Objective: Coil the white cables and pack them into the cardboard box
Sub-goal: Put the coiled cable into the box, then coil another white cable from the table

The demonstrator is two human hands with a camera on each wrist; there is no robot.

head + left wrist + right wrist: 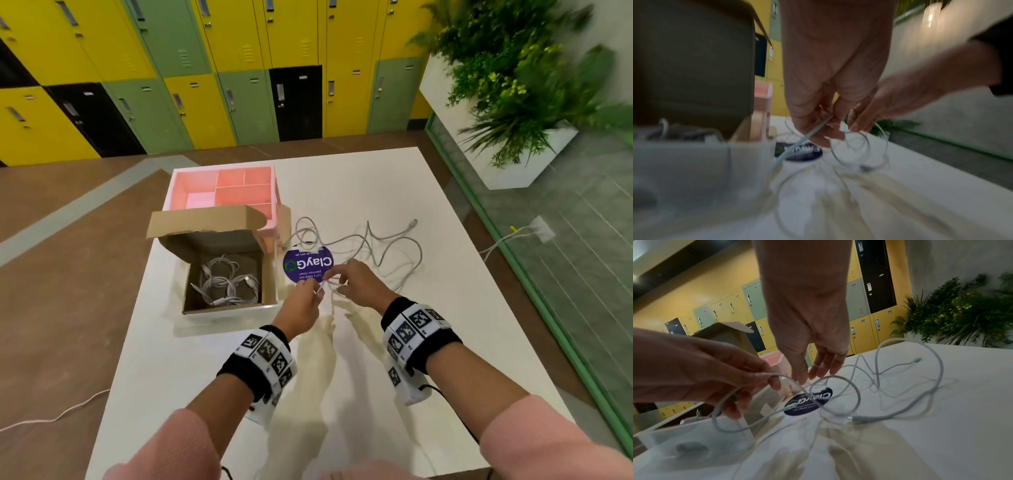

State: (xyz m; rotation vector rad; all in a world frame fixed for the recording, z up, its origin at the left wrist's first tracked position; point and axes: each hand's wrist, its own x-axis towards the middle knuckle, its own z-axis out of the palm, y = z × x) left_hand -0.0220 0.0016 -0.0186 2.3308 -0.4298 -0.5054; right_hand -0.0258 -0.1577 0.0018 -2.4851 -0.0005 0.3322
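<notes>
An open cardboard box stands at the table's left, with several coiled white cables lying inside it. Loose white cable sprawls in tangled loops across the table to the right of the box. My left hand pinches one end of this cable between thumb and fingers, just right of the box's front corner. My right hand hangs beside it with straight fingers, their tips at a small raised loop of the cable. In the blurred left wrist view my left hand grips the cable.
A pink divided organiser stands behind the box. A round purple sticker lies on the table under my hands. Lockers line the far wall and a planter stands at the right. A thin cord runs over the floor at left.
</notes>
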